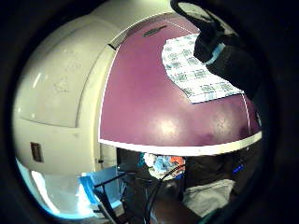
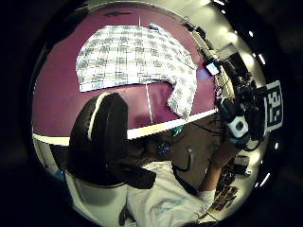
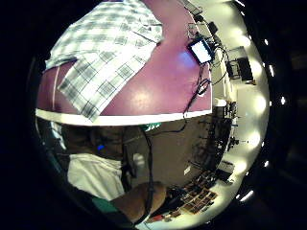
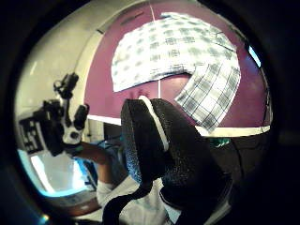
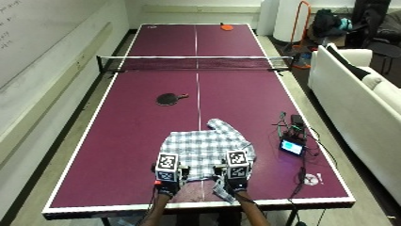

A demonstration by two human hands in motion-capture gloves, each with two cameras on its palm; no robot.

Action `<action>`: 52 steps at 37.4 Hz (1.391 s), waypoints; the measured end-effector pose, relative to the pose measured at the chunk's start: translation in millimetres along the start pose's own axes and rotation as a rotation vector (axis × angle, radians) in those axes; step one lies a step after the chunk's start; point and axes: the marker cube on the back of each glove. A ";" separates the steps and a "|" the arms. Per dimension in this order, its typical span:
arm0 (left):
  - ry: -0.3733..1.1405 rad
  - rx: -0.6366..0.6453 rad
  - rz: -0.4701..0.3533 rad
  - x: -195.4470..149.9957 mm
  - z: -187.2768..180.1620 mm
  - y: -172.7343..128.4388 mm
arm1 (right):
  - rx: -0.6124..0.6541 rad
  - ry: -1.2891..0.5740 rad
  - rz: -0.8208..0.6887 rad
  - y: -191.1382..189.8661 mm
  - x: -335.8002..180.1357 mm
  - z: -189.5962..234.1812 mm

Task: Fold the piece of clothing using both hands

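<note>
The plaid shirt [image 5: 206, 153] lies spread flat near the table's [image 5: 125, 141] near edge, one sleeve reaching almost to the rim, with lots of bare purple on both sides. A small screen [image 5: 292, 147] with cables sits just right of it, and a paddle [image 5: 169, 98] lies further up toward the net [image 5: 196, 62]. Left hand [image 5: 166, 184] and right hand [image 5: 236, 182] hover side by side over the shirt's near hem, neither holding anything; can't tell how far the fingers are open.
</note>
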 end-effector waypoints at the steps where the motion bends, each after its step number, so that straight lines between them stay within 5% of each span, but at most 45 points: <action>1: 0.001 -0.002 -0.001 -0.3 0.5 -0.2 | 0.000 0.001 0.001 1.5 -0.7 -1.4; 25: 0.015 -0.009 0.013 2.4 3.2 2.3 | 0.018 0.059 -0.013 9.4 -3.5 -20.5; 33: 0.028 0.023 -0.068 1.3 31.9 -8.3 | -0.034 0.044 0.026 -0.4 12.7 7.7; 39: 0.005 -0.060 -0.081 0.0 85.2 -34.5 | -0.104 0.012 0.068 -13.5 25.8 46.0; 48: 0.040 -0.292 -0.038 1.0 73.8 -10.5 | -0.291 -0.060 0.066 -0.6 30.4 59.7; 52: -0.009 -0.131 -0.033 -1.0 77.2 -23.3 | -0.251 -0.029 0.095 -4.2 35.9 58.1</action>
